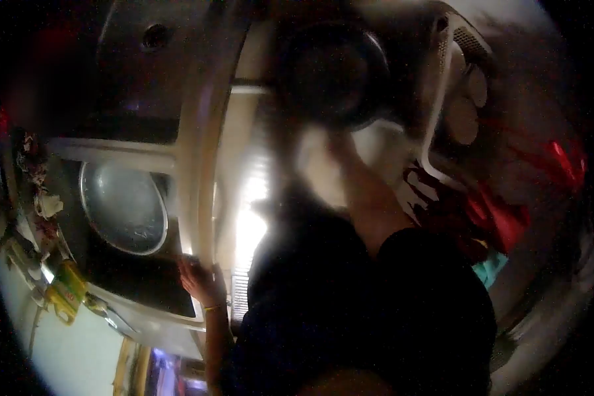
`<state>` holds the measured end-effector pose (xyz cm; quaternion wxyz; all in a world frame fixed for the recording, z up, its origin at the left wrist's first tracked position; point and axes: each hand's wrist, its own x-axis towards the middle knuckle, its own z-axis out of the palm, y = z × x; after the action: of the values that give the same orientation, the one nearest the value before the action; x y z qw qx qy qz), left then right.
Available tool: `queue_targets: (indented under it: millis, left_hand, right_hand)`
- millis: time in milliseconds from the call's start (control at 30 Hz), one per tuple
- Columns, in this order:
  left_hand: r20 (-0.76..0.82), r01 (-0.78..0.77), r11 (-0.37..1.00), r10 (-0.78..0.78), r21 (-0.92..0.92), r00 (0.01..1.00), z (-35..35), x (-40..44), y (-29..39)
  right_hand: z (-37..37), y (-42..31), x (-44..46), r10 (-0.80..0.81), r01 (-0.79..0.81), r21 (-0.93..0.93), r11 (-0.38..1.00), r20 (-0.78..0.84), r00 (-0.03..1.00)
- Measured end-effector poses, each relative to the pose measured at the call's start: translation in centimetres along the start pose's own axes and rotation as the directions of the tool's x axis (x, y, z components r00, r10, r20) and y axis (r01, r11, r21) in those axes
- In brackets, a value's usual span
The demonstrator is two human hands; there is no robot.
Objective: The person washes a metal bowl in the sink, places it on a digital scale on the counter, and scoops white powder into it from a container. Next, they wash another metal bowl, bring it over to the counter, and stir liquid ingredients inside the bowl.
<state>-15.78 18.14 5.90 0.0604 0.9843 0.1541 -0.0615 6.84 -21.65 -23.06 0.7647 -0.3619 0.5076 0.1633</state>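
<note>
My left hand (201, 282), with a yellow band at the wrist, rests at the pale sink edge (195, 198), fingers stretched out. Near it, a round metal basin (123, 208) stands in the dark sink well. A bare limb, apparently my right forearm, reaches from a dark sleeve toward a large dark round pan (333, 76). My right hand (336, 146) is smeared and dim beside the pan's near rim. Whether it grips the rim cannot be made out. A pale blurred shape (317, 168) lies beside it.
A wire rack (435, 112) with several pale plates (462, 119) stands at upper right. Red cloth (501, 218) and a teal piece (490, 268) lie below it. A yellow-green packet (66, 290) sits by the sink. A second dark basin (138, 86) is at upper left.
</note>
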Motion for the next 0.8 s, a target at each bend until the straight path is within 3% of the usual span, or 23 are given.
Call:
queue_targets:
  millis: [233,333,367,400,433,500,600,667,733,800]
  left_hand:
    - [0.061,0.009,0.999,-0.011,0.037,0.998,1.0,-1.4,-0.1]
    - [0.086,0.037,0.998,-0.041,0.047,0.995,0.3,-0.9,0.2]
    - [0.089,0.051,0.998,-0.054,0.033,0.995,-0.1,-1.0,0.2]
    - [0.089,0.063,0.998,-0.064,0.017,0.994,-0.6,-0.8,0.7]
    - [0.101,0.061,0.998,-0.064,0.032,0.993,-1.0,-0.7,1.0]
    - [0.026,-0.006,1.0,0.005,0.014,1.0,0.8,-2.5,4.2]
    - [0.017,-0.064,0.997,0.063,0.033,0.998,2.7,-4.0,3.1]
    - [-0.076,-0.12,0.993,0.118,-0.024,0.99,3.3,-4.7,4.0]
    - [0.049,0.002,1.0,-0.003,0.015,0.999,0.4,-4.4,7.0]
    - [0.202,0.109,0.985,-0.08,-0.135,0.976,0.3,-3.8,7.1]
  right_hand:
    - [-1.4,-1.0,2.5,-0.086,0.066,0.171,0.983,0.109,0.99]
    - [-2.8,-1.3,3.1,-0.148,0.035,0.322,0.946,0.334,0.931]
    - [-5.7,0.3,6.0,-0.132,-0.442,0.4,0.802,0.842,0.523]
    - [-5.2,-1.1,2.8,-0.161,-0.101,0.422,0.901,0.541,0.825]
    - [-3.5,-2.2,-0.2,-0.156,-0.025,0.365,0.931,0.459,0.875]
    - [-3.9,-3.7,-2.5,-0.139,-0.021,0.33,0.944,0.453,0.881]
    - [-1.4,-6.0,-7.7,-0.118,0.0,0.22,0.975,0.522,0.845]
    - [0.7,-8.4,-12.7,-0.094,0.02,0.133,0.991,0.574,0.813]
    - [2.3,-10.7,-18.8,-0.045,0.042,0.02,0.999,0.634,0.772]
    - [3.8,-11.8,-25.1,0.009,0.076,-0.093,0.993,0.688,0.725]
